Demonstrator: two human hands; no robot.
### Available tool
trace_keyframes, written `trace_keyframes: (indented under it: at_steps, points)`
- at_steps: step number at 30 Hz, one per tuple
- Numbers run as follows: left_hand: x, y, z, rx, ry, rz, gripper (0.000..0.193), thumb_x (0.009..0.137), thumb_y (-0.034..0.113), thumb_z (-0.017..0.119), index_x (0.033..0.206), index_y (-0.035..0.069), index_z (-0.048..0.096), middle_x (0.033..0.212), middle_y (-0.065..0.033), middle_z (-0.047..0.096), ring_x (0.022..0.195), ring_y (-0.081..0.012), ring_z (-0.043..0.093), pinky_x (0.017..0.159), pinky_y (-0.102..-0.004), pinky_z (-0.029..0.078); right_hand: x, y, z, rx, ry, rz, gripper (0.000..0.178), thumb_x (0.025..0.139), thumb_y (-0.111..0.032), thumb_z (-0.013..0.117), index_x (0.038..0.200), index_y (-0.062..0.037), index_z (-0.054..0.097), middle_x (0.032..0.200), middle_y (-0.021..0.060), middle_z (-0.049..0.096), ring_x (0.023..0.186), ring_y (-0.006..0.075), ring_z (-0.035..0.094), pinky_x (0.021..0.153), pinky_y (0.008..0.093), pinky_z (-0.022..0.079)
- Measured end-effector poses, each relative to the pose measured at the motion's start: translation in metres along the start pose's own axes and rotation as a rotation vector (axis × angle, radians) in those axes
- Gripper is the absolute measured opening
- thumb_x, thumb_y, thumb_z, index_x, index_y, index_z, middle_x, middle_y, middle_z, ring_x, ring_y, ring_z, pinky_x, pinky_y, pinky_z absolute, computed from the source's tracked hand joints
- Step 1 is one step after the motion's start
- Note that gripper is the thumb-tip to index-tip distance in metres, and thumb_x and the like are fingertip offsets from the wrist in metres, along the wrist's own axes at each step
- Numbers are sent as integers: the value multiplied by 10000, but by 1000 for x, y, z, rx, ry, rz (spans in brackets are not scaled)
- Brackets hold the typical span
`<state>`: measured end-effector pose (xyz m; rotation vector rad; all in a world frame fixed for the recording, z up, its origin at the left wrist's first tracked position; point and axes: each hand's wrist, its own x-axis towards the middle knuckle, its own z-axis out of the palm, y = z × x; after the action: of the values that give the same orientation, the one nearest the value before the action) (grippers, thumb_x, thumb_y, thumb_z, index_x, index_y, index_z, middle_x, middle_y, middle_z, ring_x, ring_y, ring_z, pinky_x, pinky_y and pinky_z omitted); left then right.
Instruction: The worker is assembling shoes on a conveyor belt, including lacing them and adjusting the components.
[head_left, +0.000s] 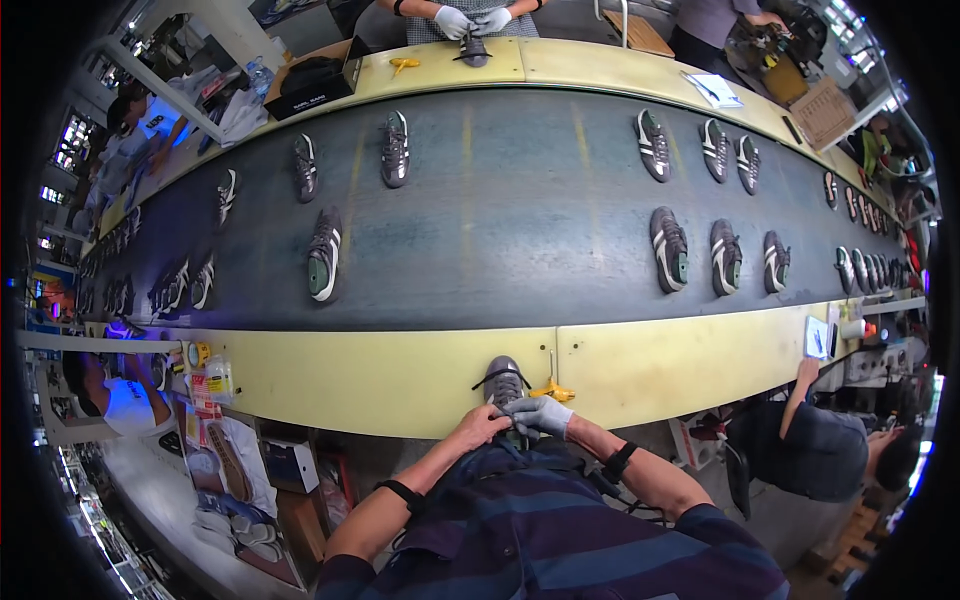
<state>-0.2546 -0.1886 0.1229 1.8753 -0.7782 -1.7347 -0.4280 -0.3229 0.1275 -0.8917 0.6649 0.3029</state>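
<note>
A dark grey sneaker [504,381] rests at the near edge of the yellow table strip, its toe pointing away from me and a black lace crossing it. My bare left hand [478,427] is closed at the shoe's heel end, fingers bent in at the laces. My right hand [540,414], in a grey glove, meets it there with its fingers pinched together. What the fingertips hold is too small to make out, though it lies at the laces. Just right of the shoe is a yellow-handled tool [553,391] with a thin metal shaft.
A dark conveyor belt [480,260] carries several striped sneakers, such as one shoe [668,250] on the right. Across it, a person's gloved hands [470,22] work on another sneaker [473,48]. A black shoebox [313,78] stands far left. Another person [810,445] sits at the right.
</note>
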Motion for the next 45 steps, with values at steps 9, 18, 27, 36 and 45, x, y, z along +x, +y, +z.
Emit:
trace_keyframes:
  at_steps: [9,18,27,36,45]
  points:
    - [-14,2,3,-216,-88,-6,195,923,209,662,938,15,660,721,-26,611,596,-86,560,544,-252,437,1,-20,11,-601,169,37,262,847,-317,697,951,-77,671,828,108,705,791,220,690,730,363,537]
    - [-15,2,14,-20,70,270,112,900,122,656,929,14,647,858,-60,587,694,-168,618,601,-293,491,5,-5,-5,-688,106,-43,271,789,-303,702,903,-59,671,833,142,694,809,270,693,734,413,530]
    - [-27,-51,4,204,208,229,257,889,259,648,963,14,630,1002,-185,609,954,-350,621,849,-436,490,-18,21,-17,-388,300,-16,148,898,-142,657,967,-12,662,771,90,685,608,141,659,519,303,539]
    - [-17,-63,69,-20,183,112,999,705,382,847,1424,-87,337,1358,-291,509,1300,-351,501,1092,-425,405,22,102,-11,-1111,178,198,347,844,-295,622,1097,-72,703,1033,209,717,970,391,688,848,453,543]
    - [-88,-81,-25,-44,271,20,876,757,332,822,1429,-58,418,1301,-219,589,1239,-309,557,1066,-390,413,49,59,85,-993,-131,-47,301,852,-247,603,1066,-62,707,996,203,718,945,389,688,833,461,530]
